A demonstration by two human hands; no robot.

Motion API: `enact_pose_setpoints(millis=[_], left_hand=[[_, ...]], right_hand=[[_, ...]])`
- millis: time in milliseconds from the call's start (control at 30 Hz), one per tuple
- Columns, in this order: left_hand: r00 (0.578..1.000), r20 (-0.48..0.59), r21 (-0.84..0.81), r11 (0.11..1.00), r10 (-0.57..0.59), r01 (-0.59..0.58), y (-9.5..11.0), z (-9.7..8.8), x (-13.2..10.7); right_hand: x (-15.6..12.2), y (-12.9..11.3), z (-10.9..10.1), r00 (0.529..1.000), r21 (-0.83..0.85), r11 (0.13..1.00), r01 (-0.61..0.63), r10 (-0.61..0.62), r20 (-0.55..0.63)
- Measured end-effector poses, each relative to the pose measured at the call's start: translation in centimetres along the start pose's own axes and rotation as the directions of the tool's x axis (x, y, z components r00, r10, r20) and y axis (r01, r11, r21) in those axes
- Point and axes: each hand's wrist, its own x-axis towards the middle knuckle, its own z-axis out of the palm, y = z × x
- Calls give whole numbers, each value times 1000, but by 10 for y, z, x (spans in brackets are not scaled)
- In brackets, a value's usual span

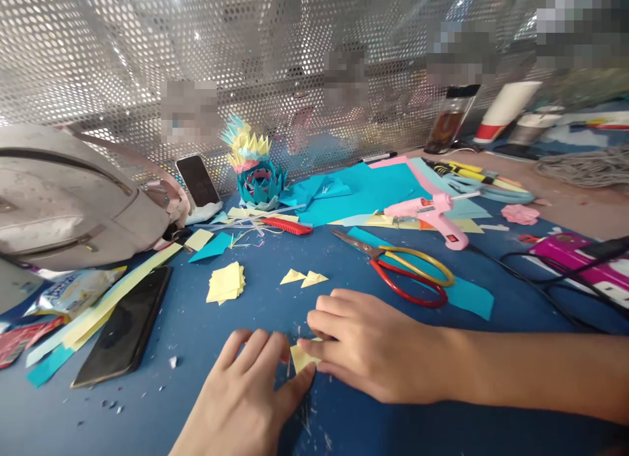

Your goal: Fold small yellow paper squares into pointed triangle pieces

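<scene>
A small piece of yellow paper (299, 360) lies on the blue table between my hands. My left hand (248, 387) has its fingers curled, and its thumb presses the paper's near edge. From the right, my right hand (368, 344) holds the same paper with closed fingers, which cover its right part. Just beyond my hands are two small folded yellow paper triangles (303, 278). Farther left sits a stack of yellow paper squares (226, 283). Scissors (393, 259) with one red and one yellow handle lie beyond my right hand, partly over a blue paper strip (472, 297).
A pink glue gun (432, 213), its cord trailing right, rests on paper sheets. Behind are a red utility knife (287, 226) and a folded-paper model (258, 174). On the left are a black phone (125, 328), paper strips and a backpack (83, 194). A perforated metal screen (275, 63) stands behind.
</scene>
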Motion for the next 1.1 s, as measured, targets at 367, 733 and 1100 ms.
enact_pose_setpoints(millis=[367, 733, 1100], left_hand=[[985, -31, 39, 985, 168, -167, -4, -5, 4], [975, 96, -408, 886, -200, 222, -3, -5, 23], [921, 183, -484, 784, -344, 389, -8, 8, 30]], right_hand=[[-7, -5, -22, 964, -58, 996, -68, 81, 252], [2, 14, -2, 967, 126, 971, -205, 181, 179], [8, 22, -5, 883, 392, 799, -457, 354, 309]])
